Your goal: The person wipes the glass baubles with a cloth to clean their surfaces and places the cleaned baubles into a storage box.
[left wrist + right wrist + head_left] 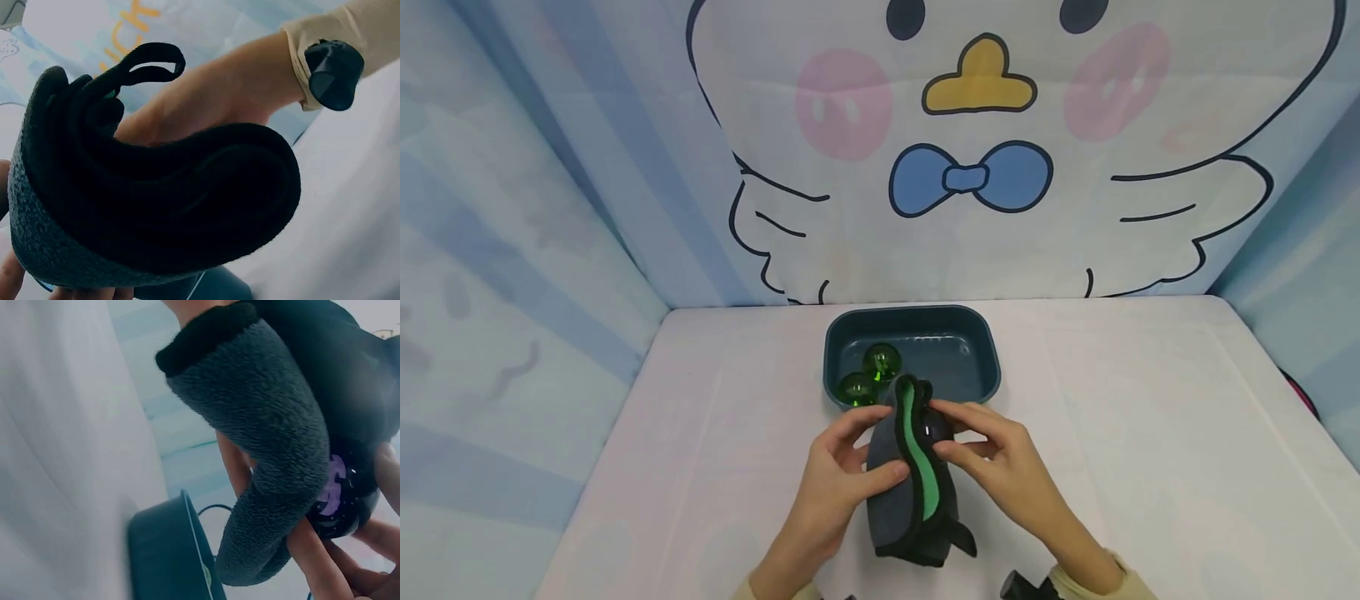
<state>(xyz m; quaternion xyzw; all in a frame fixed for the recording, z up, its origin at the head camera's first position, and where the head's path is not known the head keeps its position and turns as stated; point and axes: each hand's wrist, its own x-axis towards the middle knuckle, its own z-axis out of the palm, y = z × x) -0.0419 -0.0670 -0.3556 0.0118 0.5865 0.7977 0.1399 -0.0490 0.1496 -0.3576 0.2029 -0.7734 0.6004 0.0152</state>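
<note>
A folded grey cloth (887, 475) with black edging and a green strip stands in front of the tray; its fluffy grey side shows in the right wrist view. My left hand (838, 475) grips it from the left, thumb on the near side. My right hand (1000, 458) pinches a dark shiny ball (344, 500) with a purple marking, held against the cloth's right side. In the head view, the cloth and fingers partly hide the ball (936, 427). A black loop (150, 65) sticks out from the cloth in the left wrist view.
A dark teal tray (940, 313) stands behind the hands near the table's back edge. Two translucent green balls (882, 362) sit in its left part. Patterned fabric (970, 250) rises behind the white table (737, 417) and along both sides.
</note>
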